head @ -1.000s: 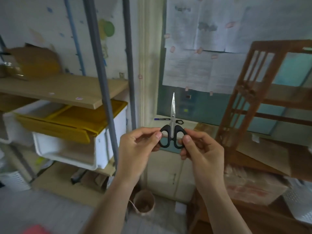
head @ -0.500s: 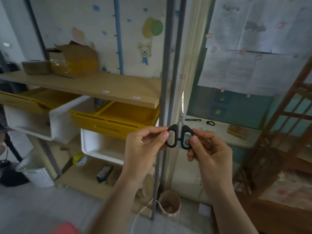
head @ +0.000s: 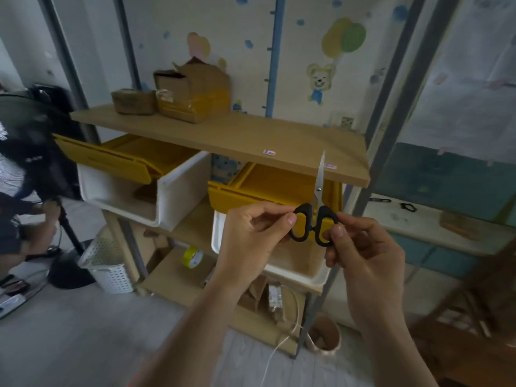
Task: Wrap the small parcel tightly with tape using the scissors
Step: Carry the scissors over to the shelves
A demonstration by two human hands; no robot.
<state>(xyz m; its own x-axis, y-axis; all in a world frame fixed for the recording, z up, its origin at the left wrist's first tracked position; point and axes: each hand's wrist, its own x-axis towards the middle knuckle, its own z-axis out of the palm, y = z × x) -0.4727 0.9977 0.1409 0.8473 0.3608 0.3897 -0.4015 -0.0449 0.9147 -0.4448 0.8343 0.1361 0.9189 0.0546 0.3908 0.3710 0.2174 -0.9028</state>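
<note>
Black-handled scissors [head: 315, 216] stand upright in front of me, blades closed and pointing up. My left hand [head: 254, 236] pinches the left handle loop, and my right hand [head: 363, 252] pinches the right loop. A small brown parcel [head: 133, 101] sits on the wooden shelf [head: 251, 138] at the upper left, beside a larger torn cardboard box [head: 192, 93] with yellow tape. A roll of yellow tape [head: 192, 257] lies on the lowest shelf board, below and left of my hands.
White bins with yellow lids [head: 178, 188] hang under the shelf. A white perforated basket [head: 109, 266] stands on the floor at the left, near another person [head: 16, 219] and a black stand. Grey rack posts [head: 391, 121] rise on the right. A brown tape core [head: 325, 336] sits on the floor.
The view has swung left, bringing the shelf, parcel and tape roll into sight. Both hands keep the same pinch on the scissors' handles.
</note>
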